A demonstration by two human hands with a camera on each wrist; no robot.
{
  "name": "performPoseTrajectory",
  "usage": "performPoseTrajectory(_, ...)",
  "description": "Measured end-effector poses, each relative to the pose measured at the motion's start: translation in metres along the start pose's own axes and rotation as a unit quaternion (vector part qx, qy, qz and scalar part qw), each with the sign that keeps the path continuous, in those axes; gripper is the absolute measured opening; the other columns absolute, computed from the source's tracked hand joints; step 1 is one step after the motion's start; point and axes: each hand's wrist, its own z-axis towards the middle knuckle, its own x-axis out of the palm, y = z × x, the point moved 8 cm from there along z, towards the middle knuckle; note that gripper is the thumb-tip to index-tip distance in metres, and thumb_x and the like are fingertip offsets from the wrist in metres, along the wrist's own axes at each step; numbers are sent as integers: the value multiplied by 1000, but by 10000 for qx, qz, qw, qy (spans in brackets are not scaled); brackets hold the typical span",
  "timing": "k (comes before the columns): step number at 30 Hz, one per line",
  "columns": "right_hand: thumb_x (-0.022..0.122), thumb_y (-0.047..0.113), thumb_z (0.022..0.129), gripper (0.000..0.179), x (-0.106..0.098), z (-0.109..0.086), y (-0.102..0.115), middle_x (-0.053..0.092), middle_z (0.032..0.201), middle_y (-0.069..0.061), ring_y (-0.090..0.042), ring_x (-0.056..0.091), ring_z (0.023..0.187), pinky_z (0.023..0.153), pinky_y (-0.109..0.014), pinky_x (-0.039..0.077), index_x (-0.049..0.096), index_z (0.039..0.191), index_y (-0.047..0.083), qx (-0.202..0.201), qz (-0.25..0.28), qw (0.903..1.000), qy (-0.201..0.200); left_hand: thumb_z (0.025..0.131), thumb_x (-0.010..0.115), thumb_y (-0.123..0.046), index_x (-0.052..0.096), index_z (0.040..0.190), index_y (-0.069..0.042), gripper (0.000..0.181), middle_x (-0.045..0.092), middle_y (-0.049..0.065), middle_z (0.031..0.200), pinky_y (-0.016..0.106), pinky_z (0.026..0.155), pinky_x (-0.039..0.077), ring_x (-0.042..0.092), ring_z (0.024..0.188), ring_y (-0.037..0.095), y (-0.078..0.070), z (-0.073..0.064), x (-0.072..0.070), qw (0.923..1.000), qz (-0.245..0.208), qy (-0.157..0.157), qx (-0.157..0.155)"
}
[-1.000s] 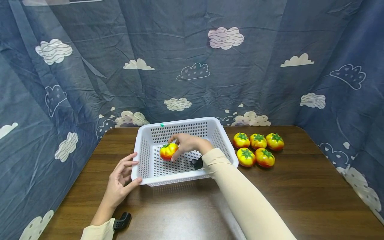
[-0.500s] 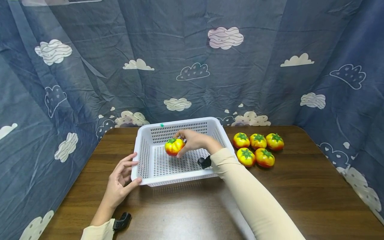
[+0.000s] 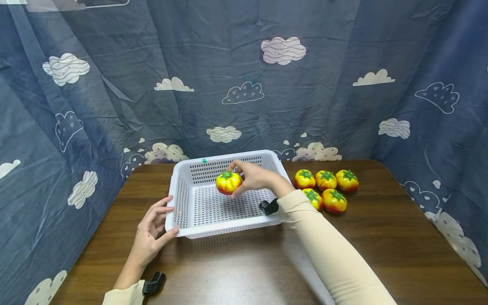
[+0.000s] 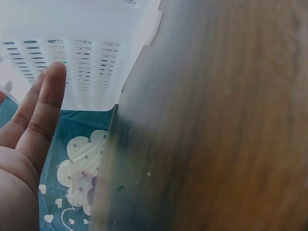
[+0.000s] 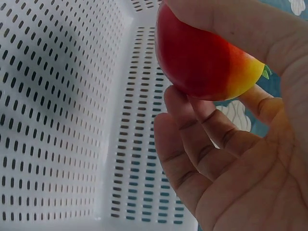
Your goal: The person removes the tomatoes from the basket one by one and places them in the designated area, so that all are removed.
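My right hand (image 3: 254, 177) pinches a glossy yellow-and-red tomato (image 3: 228, 182) with a green leafy top, holding it above the floor of a white plastic basket (image 3: 225, 231). In the right wrist view the tomato's red underside (image 5: 202, 62) shows between the thumb and fingers, and the slotted basket wall (image 5: 139, 125) lies below. My left hand (image 3: 152, 231) rests against the basket's left end, its thumb at the near left corner. The left wrist view shows straight fingers (image 4: 50, 91) touching the outside of the slotted wall (image 4: 86, 62).
Several similar tomatoes (image 3: 334, 201) sit in two rows on the brown wooden table (image 3: 385, 237), right of the basket. A blue cloud-patterned curtain (image 3: 213, 106) hangs behind and at both sides. Black straps with devices (image 3: 154, 284) are on the wrists.
My right hand has lifted the tomato off the basket floor and carried it up and to the right. My left hand has stayed at the basket's left end.
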Motion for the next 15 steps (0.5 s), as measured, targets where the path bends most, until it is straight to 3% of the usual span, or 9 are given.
performPoseTrajectory(15,97,16,77,76,-13,-19,-8,64,130,-19,-32,63,117,108,-51,57,52,137,10,-322,231,9990,-227,81,74,22,59,131,13,54,50,12,161,20,93,62,71,119,12,1,1,0,9999,67,55,-63)
